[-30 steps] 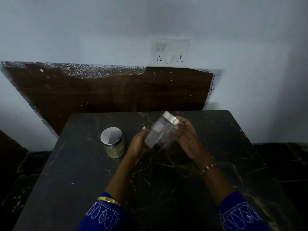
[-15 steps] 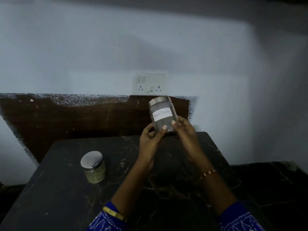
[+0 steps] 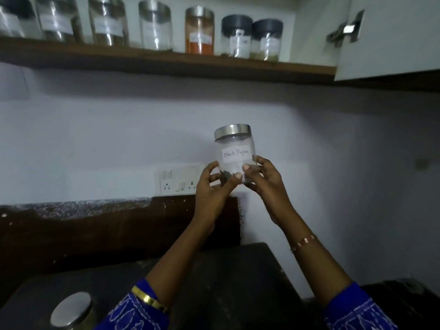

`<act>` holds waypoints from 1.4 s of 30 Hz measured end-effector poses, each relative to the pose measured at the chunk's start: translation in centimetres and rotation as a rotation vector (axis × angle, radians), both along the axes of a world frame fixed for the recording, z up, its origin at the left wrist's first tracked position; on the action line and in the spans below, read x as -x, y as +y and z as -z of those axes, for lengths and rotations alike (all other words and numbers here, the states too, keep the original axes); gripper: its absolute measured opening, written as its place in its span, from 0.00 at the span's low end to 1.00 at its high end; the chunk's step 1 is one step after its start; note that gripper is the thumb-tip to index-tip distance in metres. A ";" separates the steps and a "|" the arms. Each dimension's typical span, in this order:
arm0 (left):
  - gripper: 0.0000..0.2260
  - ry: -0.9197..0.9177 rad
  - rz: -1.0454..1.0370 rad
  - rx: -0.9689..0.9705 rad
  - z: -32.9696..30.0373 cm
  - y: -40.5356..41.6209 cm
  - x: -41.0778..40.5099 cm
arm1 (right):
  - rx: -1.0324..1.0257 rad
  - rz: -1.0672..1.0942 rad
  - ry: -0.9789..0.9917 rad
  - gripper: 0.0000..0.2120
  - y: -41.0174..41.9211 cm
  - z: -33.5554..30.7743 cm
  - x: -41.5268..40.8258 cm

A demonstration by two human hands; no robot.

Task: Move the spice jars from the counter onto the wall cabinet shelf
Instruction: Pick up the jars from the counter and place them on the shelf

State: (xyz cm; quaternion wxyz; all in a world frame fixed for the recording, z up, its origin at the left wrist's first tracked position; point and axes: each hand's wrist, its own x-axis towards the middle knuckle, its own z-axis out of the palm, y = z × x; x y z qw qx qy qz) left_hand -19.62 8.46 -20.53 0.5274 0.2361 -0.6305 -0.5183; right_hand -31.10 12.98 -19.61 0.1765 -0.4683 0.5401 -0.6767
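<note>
I'm gripping the Black Pepper jar (image 3: 234, 152) with both hands, upright, label facing me. My left hand (image 3: 212, 186) is cupping its lower left side, thumb pressing the front near the base; my right hand (image 3: 265, 181) is wrapping the lower right side, thumb tip on the glass just under the label. Both are grasping the jar, neither one clenched empty or released. Steel lid on top, a few dark peppercorns sitting at the bottom, mostly empty otherwise.

Jar is hanging in the air in front of the wall, above the counter (image 3: 238, 270) and well below the shelf (image 3: 166, 60), which is sitting at 12 o'clock from my hands. Switch plate (image 3: 177, 179) is just at 9 o'clock of my left hand.

Step in hand, as I'm judging it: carrying this jar up toward the shelf, mid-lift, not placed yet. The shelf is already holding a row of jars; the orange-filled jar (image 3: 199, 30) and two black-lidded jars (image 3: 252, 36) are standing at roughly 12 o'clock. A gap seems to be showing at 1 o'clock, between the black-lidded pair and the open cabinet door (image 3: 385, 36).

Next move is calling for raising the jar higher, clearing the shelf's front edge, and setting it down without knocking its neighbours.

A second jar (image 3: 71, 310), steel-lidded, is waiting on the counter at 7 o'clock, so the task is looking partway done.
</note>
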 end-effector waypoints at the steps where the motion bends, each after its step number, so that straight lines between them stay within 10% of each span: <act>1: 0.26 0.007 -0.012 0.039 -1.4 0.2 0.9 | 0.025 0.015 0.028 0.24 0.2 -1.4 0.8; 20: 0.17 0.041 -0.003 0.387 -22.2 -0.8 15.4 | 0.295 0.261 0.342 0.25 0.9 -22.0 14.2; 42: 0.20 -0.487 -0.290 0.668 -26.7 -7.7 23.8 | 0.159 0.540 0.552 0.23 -7.5 -24.6 22.1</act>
